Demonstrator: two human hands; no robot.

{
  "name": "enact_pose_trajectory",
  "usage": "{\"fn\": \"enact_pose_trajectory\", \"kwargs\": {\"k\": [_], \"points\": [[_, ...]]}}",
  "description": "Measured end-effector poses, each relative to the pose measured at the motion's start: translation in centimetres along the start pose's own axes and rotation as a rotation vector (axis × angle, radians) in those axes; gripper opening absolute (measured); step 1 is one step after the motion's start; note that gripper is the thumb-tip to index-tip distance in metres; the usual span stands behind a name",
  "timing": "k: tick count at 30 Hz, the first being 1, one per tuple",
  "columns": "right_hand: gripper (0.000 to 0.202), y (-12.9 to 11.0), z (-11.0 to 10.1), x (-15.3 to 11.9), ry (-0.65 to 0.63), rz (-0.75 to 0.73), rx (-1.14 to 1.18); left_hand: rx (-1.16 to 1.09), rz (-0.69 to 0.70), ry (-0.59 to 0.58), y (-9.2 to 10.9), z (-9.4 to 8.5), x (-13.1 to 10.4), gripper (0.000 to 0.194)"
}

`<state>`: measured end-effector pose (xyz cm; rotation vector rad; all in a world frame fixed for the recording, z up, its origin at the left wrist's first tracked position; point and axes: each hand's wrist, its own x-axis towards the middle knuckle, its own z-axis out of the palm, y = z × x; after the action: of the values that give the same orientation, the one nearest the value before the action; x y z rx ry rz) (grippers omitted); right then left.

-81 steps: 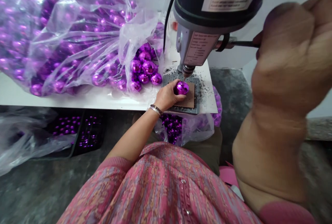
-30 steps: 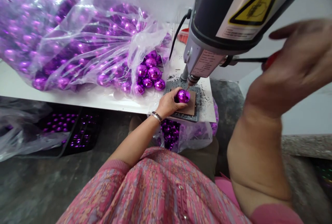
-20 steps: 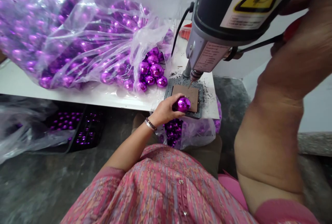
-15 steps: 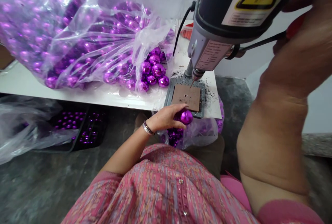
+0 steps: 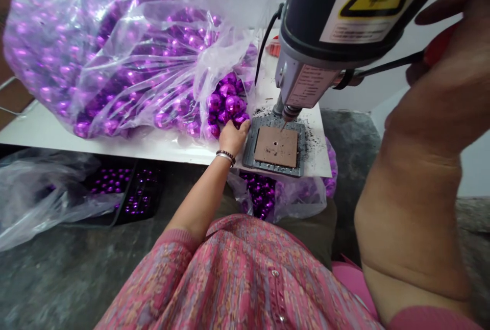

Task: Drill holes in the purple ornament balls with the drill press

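Note:
My left hand [image 5: 234,135] is at the front of a pile of shiny purple faceted balls [image 5: 233,104], thumb and fingers closed around one at the pile's edge; its fingertips are partly hidden. The pile spills from the mouth of a large clear plastic bag [image 5: 126,59]. At the upper right, my right hand [image 5: 440,80] is wrapped round the red knob [image 5: 440,44] of a drill press [image 5: 325,29] lever. Under the raised drill bit [image 5: 284,126] lies a brown square board [image 5: 276,146] with a small hole, no ball on it.
The grey drill base [image 5: 248,151] stands on a white table [image 5: 184,155], with dark shavings around it. Below the front edge hangs an open bag of purple balls [image 5: 262,195]. A dark crate [image 5: 133,192] with purple pieces and loose plastic [image 5: 34,197] lie at lower left.
My left hand has moved up and left from the board's front edge to the pile. The purple ball it held there is out of its grip. My right hand stays on the knob.

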<state>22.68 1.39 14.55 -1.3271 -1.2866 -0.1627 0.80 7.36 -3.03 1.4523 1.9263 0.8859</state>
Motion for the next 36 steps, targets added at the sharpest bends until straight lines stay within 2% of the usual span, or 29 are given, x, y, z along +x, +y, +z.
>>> {"fn": "enact_pose_trajectory", "kwargs": {"k": [2, 4, 6, 9, 11, 14, 17, 19, 23, 28, 30, 34, 36], "points": [[0.044, 0.1, 0.1, 0.1, -0.007, 0.06, -0.067, -0.025, -0.028, 0.068, 0.2, 0.5, 0.2, 0.043], [0.043, 0.2, 0.2, 0.1, 0.021, 0.074, -0.045, -0.057, -0.051, 0.088, 0.2, 0.6, 0.2, 0.045], [0.043, 0.2, 0.4, 0.0, 0.062, 0.043, 0.02, -0.1, -0.045, 0.077, -0.1, 0.3, 0.0, 0.048], [0.042, 0.0, 0.4, -0.4, 0.038, 0.003, 0.021, -0.284, -0.031, 0.028, -0.9, -0.8, -0.9, 0.055], [0.041, -0.2, 0.5, -0.5, 0.039, 0.022, 0.013, -0.492, -0.073, -0.085, -1.1, -1.8, -1.8, 0.055], [0.041, -0.2, 0.8, -0.6, 0.077, 0.064, 0.063, -0.794, -0.182, -0.337, -1.0, -3.0, -3.4, 0.048], [0.041, 0.1, 1.0, -0.4, 0.1, 0.002, 0.126, -0.953, -0.202, -0.459, -0.6, -3.2, -4.5, 0.042], [0.04, 0.0, 1.0, -0.4, 0.089, -0.065, 0.145, -0.942, -0.165, -0.482, -0.4, -2.8, -4.9, 0.038], [0.034, -0.6, 0.5, -0.6, 0.024, -0.049, 0.173, -0.752, -0.056, -0.532, 0.2, -1.8, -5.1, 0.058], [0.031, -0.7, 0.0, -0.7, -0.005, -0.05, 0.11, -0.543, 0.08, -0.589, 1.3, -1.3, -4.6, 0.066], [0.031, -0.7, -0.1, -0.8, -0.027, -0.059, 0.095, -0.508, 0.07, -0.601, 1.7, -1.2, -4.4, 0.061], [0.029, -1.1, -0.3, -0.9, -0.049, -0.009, 0.072, -0.497, 0.055, -0.64, 2.7, -0.9, -4.2, 0.036], [0.029, -1.3, -0.3, -0.9, -0.064, 0.019, 0.05, -0.466, 0.068, -0.651, 3.1, -0.8, -4.1, 0.033]]}}
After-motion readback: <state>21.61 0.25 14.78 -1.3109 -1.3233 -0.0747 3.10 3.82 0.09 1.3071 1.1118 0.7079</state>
